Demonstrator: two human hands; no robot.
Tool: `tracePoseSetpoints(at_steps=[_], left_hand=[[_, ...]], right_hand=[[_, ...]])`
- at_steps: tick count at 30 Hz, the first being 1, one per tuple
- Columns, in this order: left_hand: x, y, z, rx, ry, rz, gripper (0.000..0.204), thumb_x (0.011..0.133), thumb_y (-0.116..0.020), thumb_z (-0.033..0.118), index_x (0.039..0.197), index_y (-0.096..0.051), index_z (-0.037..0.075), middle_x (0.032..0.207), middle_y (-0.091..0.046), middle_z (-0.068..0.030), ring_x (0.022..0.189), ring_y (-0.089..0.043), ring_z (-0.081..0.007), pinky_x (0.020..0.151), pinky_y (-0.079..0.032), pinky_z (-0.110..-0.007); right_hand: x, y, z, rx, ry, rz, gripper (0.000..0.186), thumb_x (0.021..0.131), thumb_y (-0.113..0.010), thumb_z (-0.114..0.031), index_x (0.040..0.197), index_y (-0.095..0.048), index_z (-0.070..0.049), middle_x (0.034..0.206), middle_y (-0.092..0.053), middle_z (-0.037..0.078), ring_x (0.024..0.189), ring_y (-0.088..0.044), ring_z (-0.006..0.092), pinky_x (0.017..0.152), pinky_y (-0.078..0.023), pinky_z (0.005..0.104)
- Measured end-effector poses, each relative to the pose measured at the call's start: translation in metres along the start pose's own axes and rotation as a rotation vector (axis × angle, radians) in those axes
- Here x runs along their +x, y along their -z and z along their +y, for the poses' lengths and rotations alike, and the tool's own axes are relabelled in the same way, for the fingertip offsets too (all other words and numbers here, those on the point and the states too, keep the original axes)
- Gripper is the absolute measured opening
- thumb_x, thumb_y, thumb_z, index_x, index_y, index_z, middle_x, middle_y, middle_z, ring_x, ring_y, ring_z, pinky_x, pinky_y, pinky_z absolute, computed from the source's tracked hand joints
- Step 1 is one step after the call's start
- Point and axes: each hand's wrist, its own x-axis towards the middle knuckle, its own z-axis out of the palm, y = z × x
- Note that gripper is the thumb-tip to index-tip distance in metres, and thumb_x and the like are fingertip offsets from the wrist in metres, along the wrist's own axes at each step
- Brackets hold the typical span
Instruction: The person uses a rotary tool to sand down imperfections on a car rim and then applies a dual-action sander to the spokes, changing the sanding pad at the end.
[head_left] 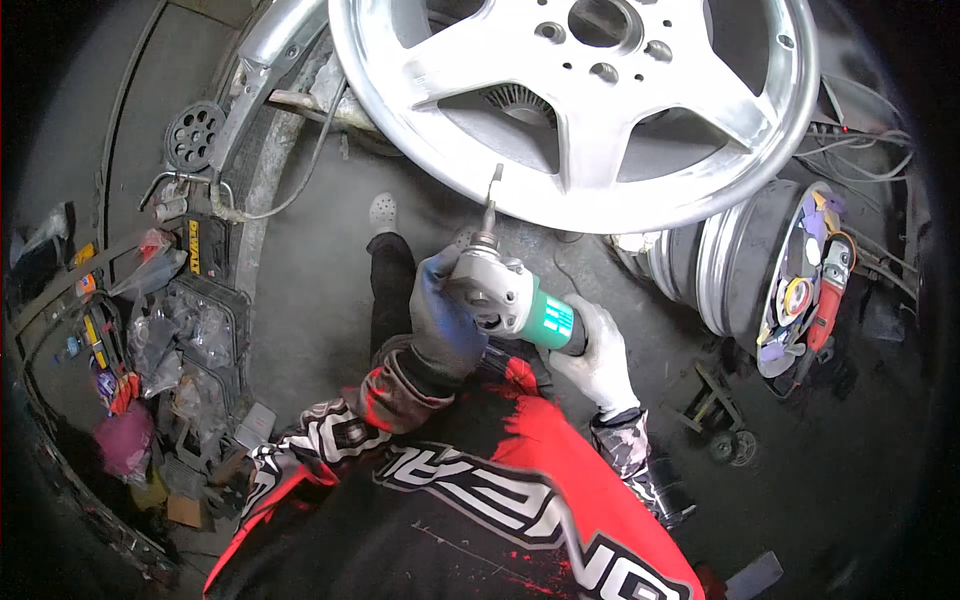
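Observation:
My left hand (pixel 442 320), in a dark grey and blue glove, is wrapped round the metal head of a green and silver power tool (pixel 540 315). My right hand (pixel 600 355), in a white glove, grips the rear of the tool's body. A slim shaft with a small tip (pixel 489 210) points up from the tool's nose toward the lower lip of a large five-spoke alloy wheel (pixel 590 150); I cannot tell if it touches. The wheel fills the top of the view, with bright metal rim and pale spokes.
At right, a wheel barrel (pixel 730 265) holds abrasive discs and a red grinder (pixel 830 300); cables (pixel 870 150) hang above it and a small dolly (pixel 705 400) sits below. At left are a cart with bagged parts and cases (pixel 200 320) and a metal stand (pixel 250 110). My shoe (pixel 383 210) rests on the floor.

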Motion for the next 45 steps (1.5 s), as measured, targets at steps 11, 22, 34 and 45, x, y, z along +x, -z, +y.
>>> tracePoseSetpoints(at_steps=[11,22,34,45], left_hand=[[0.009,0.004,-0.044,-0.051,0.128,-0.104,0.056,0.100,-0.050,0.047,0.126,-0.058,-0.003,0.114,-0.068,-0.0208,0.109,-0.067,-0.0357,0.096,-0.054,-0.048],[0.012,-0.011,-0.040,-0.022,0.065,-0.052,0.044,0.103,-0.052,0.041,0.120,-0.065,0.002,0.106,-0.072,-0.0117,0.099,-0.073,-0.0262,0.089,-0.059,-0.040],[0.013,-0.019,-0.041,0.004,0.049,-0.090,0.037,0.106,-0.050,0.036,0.120,-0.064,0.005,0.105,-0.072,-0.0088,0.097,-0.072,-0.0219,0.090,-0.058,-0.037],[0.014,-0.023,-0.032,0.000,0.028,-0.089,0.038,0.105,-0.050,0.037,0.119,-0.064,0.004,0.102,-0.072,-0.0111,0.092,-0.073,-0.0239,0.087,-0.059,-0.037]], right_hand=[[-0.029,0.022,0.022,0.022,-0.085,0.045,0.071,0.063,-0.078,-0.011,0.131,-0.060,-0.005,0.122,-0.067,0.018,0.116,-0.062,0.0395,0.102,-0.049,0.0462],[-0.016,0.025,0.026,0.130,-0.157,-0.047,0.072,0.065,-0.077,-0.013,0.134,-0.059,-0.005,0.128,-0.066,0.019,0.122,-0.062,0.0382,0.105,-0.049,0.0445],[-0.009,0.019,0.026,0.267,-0.205,-0.083,0.070,0.066,-0.077,-0.009,0.133,-0.059,-0.003,0.123,-0.068,0.020,0.116,-0.067,0.0339,0.101,-0.052,0.0409],[-0.005,0.013,0.032,0.258,-0.179,-0.084,0.071,0.067,-0.077,-0.010,0.134,-0.058,-0.002,0.124,-0.068,0.020,0.117,-0.067,0.0348,0.102,-0.051,0.0416]])
